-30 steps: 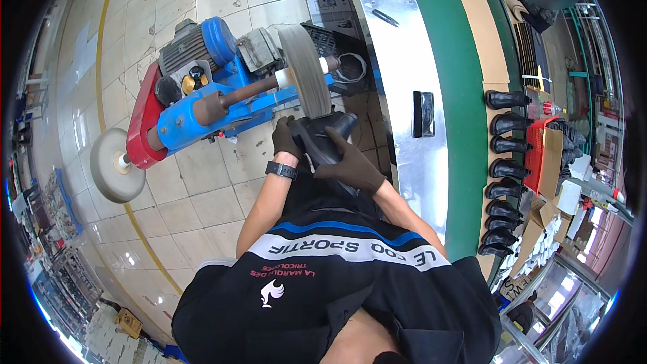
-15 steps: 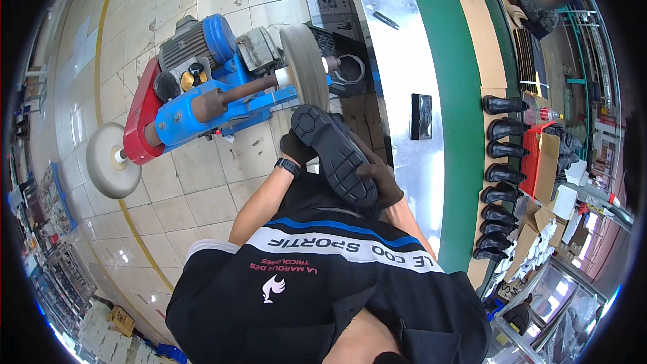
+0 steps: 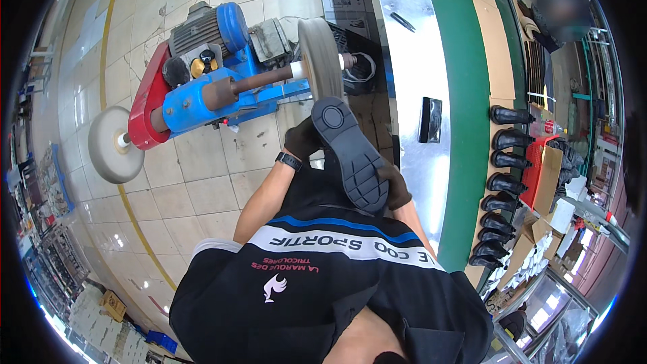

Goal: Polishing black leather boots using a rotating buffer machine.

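I hold a black boot [image 3: 347, 155] sole-up in front of me, its ridged sole and round heel facing the camera. My left hand [image 3: 302, 139], in a dark glove with a black watch at the wrist, grips the heel end. My right hand [image 3: 396, 185], also gloved, grips the toe end. The boot's heel lies just below the grey buffing wheel [image 3: 319, 61] of a blue and red polishing machine [image 3: 202, 87]; I cannot tell whether they touch.
A second round white buffing wheel [image 3: 111, 145] sits at the machine's left end. To the right runs a shiny metal and green conveyor table [image 3: 431, 47] carrying a black brush [image 3: 430, 120]. Several black boots [image 3: 502, 182] line a cardboard-topped shelf beyond it. Another person [image 3: 556, 0] stands at the upper right.
The boot was turned over from its side to sole-up and lifted toward the grey wheel. My hands shifted to its two ends.
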Motion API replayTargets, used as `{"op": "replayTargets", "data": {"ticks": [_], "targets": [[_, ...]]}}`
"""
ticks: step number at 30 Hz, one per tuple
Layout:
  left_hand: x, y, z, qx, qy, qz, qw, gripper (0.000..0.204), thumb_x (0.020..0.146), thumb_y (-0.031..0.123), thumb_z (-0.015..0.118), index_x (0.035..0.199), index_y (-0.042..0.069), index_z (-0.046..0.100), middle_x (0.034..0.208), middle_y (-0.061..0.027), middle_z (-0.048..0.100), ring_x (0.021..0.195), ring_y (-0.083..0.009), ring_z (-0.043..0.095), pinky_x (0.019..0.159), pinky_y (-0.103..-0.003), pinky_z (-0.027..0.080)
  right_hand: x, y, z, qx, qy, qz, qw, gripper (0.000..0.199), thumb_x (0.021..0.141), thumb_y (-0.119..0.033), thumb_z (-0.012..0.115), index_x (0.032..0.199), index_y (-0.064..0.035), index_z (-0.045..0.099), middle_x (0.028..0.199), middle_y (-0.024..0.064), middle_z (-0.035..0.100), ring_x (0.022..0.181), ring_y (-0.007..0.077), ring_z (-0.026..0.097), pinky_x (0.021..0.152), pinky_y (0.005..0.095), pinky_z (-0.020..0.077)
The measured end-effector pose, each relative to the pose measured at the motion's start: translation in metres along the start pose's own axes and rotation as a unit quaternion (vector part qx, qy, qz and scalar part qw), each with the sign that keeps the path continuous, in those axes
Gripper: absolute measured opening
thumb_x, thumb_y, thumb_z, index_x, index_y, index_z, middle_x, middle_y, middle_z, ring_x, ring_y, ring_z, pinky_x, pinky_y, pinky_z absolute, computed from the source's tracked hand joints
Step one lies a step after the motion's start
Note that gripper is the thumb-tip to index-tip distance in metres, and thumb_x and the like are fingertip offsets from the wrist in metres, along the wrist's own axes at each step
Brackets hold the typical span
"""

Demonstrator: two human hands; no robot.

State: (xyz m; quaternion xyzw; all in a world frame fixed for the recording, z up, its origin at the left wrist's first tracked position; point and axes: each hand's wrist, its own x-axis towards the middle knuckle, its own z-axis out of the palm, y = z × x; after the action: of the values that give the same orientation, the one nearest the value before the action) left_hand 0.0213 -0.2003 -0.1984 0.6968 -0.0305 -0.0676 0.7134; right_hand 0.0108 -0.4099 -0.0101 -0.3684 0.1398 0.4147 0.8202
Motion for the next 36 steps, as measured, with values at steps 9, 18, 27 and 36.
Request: {"op": "replayTargets", "data": {"ticks": [9,18,27,36], "targets": [[0.008,0.04,-0.015,-0.576,-0.079,-0.219,0.784,0.046,0.085,0.02,0.053,0.124,-0.003,0.041,0.118,-0.0136,0.053,0.109,-0.0239,0.052,0.097,-0.039,0.039,0.013,-0.022,0.053,-0.635,0.169,-0.122,0.744,0.085,0.062,-0.021,0.07,0.135,-0.0061,0.031,0.125,0.0248,0.038,0.113,0.0344,0.044,0.095,0.0372,0.0378],[0.007,0.023,-0.009,-0.642,-0.124,-0.155,0.741,0.067,0.071,0.012,0.059,0.132,0.004,0.032,0.127,-0.0111,0.047,0.114,-0.0271,0.048,0.098,-0.042,0.038,0.031,-0.02,0.064,-0.798,0.147,-0.188,0.554,0.079,0.059,-0.021,0.067,0.133,-0.0149,0.039,0.115,0.0268,0.042,0.107,0.0414,0.043,0.09,0.044,0.0388],[0.014,0.013,-0.007,-0.581,-0.077,-0.249,0.771,0.048,0.077,0.005,0.049,0.123,-0.005,0.041,0.115,-0.0177,0.054,0.104,-0.0287,0.056,0.094,-0.042,0.043,0.029,-0.005,0.031,-0.661,0.212,-0.189,0.695,0.078,0.061,-0.023,0.065,0.133,-0.0103,0.038,0.115,0.027,0.044,0.105,0.0393,0.048,0.089,0.0412,0.0405],[0.035,0.03,-0.004,-0.489,-0.093,-0.243,0.832,0.037,0.079,0.003,0.049,0.115,-0.006,0.047,0.105,-0.0149,0.059,0.097,-0.0214,0.06,0.088,-0.032,0.048,0.059,-0.017,-0.022,-0.562,0.228,-0.144,0.782,0.075,0.064,-0.018,0.063,0.132,-0.0004,0.036,0.118,0.0236,0.049,0.104,0.0288,0.053,0.089,0.0331,0.0419]]}}
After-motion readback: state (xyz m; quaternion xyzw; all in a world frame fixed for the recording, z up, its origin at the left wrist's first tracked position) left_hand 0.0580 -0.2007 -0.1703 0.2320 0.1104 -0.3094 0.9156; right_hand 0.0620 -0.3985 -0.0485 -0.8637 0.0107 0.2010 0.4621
